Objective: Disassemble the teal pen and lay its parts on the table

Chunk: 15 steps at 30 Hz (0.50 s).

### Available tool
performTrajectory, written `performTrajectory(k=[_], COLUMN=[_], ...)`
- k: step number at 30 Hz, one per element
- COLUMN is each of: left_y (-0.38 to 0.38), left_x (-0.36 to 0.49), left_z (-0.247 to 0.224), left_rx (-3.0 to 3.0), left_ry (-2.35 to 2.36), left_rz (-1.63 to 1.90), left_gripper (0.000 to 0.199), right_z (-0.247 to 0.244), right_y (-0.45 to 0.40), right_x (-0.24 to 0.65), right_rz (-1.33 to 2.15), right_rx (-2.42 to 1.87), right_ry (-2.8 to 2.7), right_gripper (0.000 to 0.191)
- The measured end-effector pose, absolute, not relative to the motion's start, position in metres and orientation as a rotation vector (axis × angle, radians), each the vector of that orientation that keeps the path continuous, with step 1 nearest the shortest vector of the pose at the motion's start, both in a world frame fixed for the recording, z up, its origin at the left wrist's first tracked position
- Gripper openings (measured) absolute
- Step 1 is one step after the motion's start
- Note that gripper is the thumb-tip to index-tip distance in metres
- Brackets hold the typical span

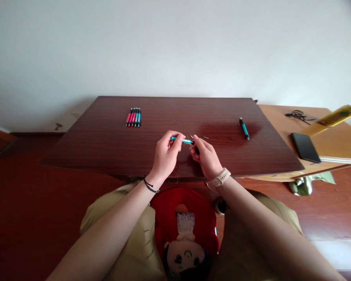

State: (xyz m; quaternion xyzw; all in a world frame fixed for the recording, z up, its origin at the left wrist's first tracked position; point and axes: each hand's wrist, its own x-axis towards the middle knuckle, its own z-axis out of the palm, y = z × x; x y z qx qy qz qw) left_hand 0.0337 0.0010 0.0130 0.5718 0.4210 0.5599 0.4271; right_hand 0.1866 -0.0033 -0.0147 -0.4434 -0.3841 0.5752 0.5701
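Observation:
Above the near part of the dark wooden table (175,111), my left hand (167,152) pinches the blue barrel of a pen (186,141). My right hand (206,155) is closed at the pen's other, black end; a dark piece shows under its fingers, partly hidden. Just beyond my right fingers lies a small thin metallic piece (206,137) on the tabletop. Another blue and black pen (244,129) rests by itself to the right. Toward the back left, several pink and blue pens (133,117) lie side by side in a row.
A lighter wooden desk (280,117) adjoins on the right, bearing a black phone (305,147), a dark cable (298,115) and a yellow cylindrical thing (341,115). A white wall stands behind the table. A red cushion with a doll figure (184,201) sits between my legs.

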Motion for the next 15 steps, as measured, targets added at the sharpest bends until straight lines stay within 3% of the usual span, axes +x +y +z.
performTrajectory(k=[8, 15], left_y=[0.004, 0.008], left_x=[0.035, 0.030], left_z=[0.011, 0.005], left_rx=[1.297, 1.345], left_ry=[1.074, 1.212], left_rz=[1.344, 1.243], left_gripper=[0.029, 0.062], right_z=[-0.018, -0.003], right_y=[-0.002, -0.010], right_x=[0.196, 0.204], right_rz=[0.964, 0.497], right_rx=[-1.169, -1.288], right_ry=[-1.221, -1.569], right_gripper=[0.060, 0.056])
